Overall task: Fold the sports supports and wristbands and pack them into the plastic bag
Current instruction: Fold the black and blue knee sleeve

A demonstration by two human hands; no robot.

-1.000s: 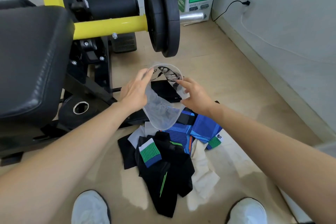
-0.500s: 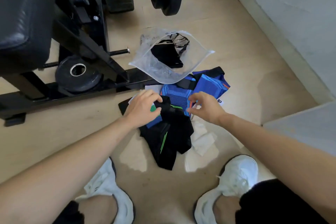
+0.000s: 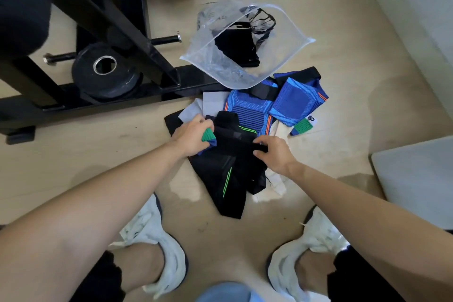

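A clear plastic bag [image 3: 220,66] lies open on the floor with a black folded item [image 3: 236,46] inside. Below it is a pile of supports: two blue knitted supports [image 3: 297,102], a black support with green stripes [image 3: 221,179], and white and grey pieces. My left hand [image 3: 192,136] grips a green-and-blue wristband [image 3: 208,135] at the pile's left. My right hand [image 3: 274,153] grips the upper edge of the black support.
A black gym machine frame [image 3: 122,22] and a black weight plate [image 3: 106,70] stand to the left of the bag. My two white shoes [image 3: 157,235] are planted below the pile. A grey box edge [image 3: 414,179] sits at the right.
Both hands let go of the plastic bag, which now lies on the floor, and came down to the pile. The left hand took the wristband and the right took the black support.
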